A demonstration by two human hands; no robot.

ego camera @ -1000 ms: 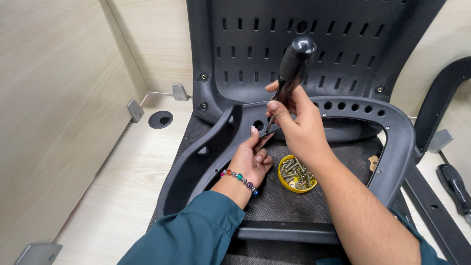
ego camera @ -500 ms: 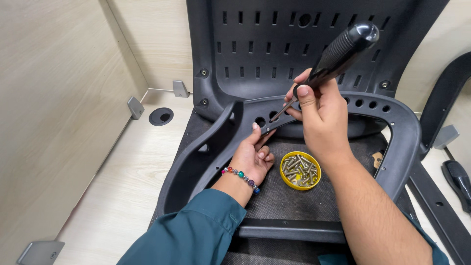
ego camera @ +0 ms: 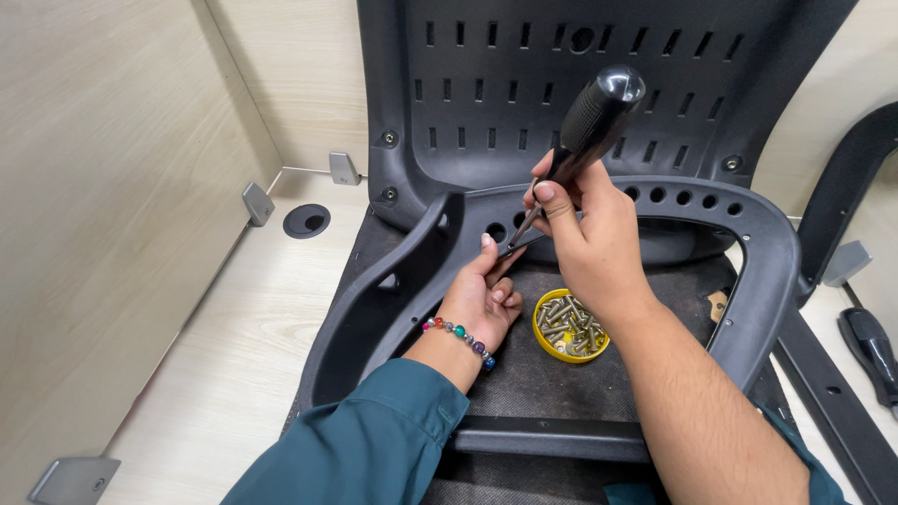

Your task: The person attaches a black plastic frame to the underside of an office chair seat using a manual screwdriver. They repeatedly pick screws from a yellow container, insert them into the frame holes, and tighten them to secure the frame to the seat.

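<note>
Head view: right hand grips screwdriver, tip down at frame hole; left hand fingers pinched at the tip, screw hidden; best keep shaft square, press firmly; screw tin beside wrist.

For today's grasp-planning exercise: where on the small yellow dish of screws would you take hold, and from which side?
Probably grip the yellow dish by its rim, pinching across it from straight above. It is round, shallow and sits flat on the dark seat, open side up, so a level lift keeps the screws in. The right hand partly covers its far edge.
</note>
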